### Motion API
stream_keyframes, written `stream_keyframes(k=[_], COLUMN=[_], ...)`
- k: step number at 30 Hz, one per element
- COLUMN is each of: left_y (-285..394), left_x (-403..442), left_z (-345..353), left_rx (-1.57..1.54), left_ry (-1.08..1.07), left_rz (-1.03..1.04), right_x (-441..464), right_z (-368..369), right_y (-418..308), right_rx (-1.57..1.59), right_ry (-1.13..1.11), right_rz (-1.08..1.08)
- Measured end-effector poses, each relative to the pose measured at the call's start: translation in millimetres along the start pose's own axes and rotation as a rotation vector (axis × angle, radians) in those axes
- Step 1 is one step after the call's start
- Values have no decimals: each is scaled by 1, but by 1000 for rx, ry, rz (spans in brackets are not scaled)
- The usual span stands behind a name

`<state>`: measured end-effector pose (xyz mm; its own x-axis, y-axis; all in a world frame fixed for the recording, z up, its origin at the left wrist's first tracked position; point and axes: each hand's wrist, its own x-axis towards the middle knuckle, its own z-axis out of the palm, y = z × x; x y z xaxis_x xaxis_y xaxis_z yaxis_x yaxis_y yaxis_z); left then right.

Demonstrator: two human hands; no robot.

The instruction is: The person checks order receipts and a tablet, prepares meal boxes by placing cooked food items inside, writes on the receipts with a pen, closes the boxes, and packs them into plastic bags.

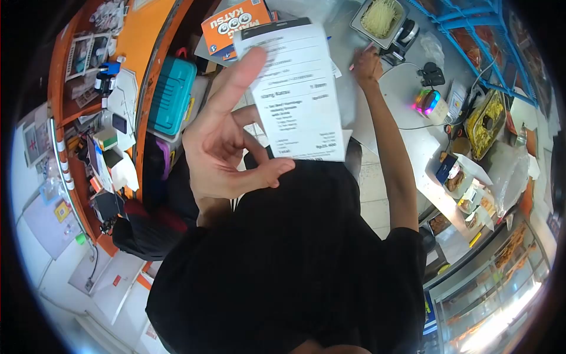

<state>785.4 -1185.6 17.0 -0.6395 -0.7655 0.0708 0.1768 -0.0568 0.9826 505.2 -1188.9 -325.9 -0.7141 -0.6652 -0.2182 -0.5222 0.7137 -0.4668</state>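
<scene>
My left hand point(227, 141) is raised in front of my body, thumb and fingers closed on a printed white receipt point(300, 94). The receipt faces me, with "Mang Katsu" and a total line on it. Farther off at the right, my right hand point(368, 66) rests by the grey worktop, its fingers closed round a slim reddish stick that looks like a pen point(353, 66). Just beyond that hand, a metal tray point(355, 25) holds pale thin strands point(380, 19). A dark device point(407, 36) stands beside the tray.
Behind the receipt is an orange Mang Katsu box point(236, 26). A teal case point(173, 97) sits at left. On the right are a glowing mouse-like device point(430, 103), a blue wire rack point(471, 35), a tray of yellow food point(488, 123), open food boxes point(457, 177) and a glass display case point(495, 289).
</scene>
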Motion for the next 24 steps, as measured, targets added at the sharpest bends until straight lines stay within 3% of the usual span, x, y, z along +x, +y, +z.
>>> stream_keyframes(k=[3,6,8,10,12,13,15,17,19,21,24], left_y=[1,0,-10,-53,-120,-175,-297,-341,-337,-328,-329], left_x=[5,9,13,23,30,30,17,15,22,26,33], left_z=[1,13,24,40,60,67,57,52,56,59,55], left_rx=[-4,-11,-40,-23,19,78,398,676,929,981,1041], left_ry=[-107,-158,-218,-334,-389,-397,-421,-442,-516,-525,-542], left_rz=[-11,-114,-222,-311,-444,-487,-353,-228,-192,-241,-244], right_x=[2,-41,-101,-153,-197,-214,-234,-241,-243,-227,-191], right_z=[17,-13,-72,-121,-173,-186,-189,-162,-144,-134,-97], right_y=[11,36,32,53,71,76,90,121,135,109,79], right_rx=[-72,170,656,944,1609,1825,1944,1898,1706,1373,1343], right_ry=[1,158,62,-78,-176,-73,150,67,40,33,24], right_rz=[-11,-269,-89,78,309,392,431,126,119,369,334])
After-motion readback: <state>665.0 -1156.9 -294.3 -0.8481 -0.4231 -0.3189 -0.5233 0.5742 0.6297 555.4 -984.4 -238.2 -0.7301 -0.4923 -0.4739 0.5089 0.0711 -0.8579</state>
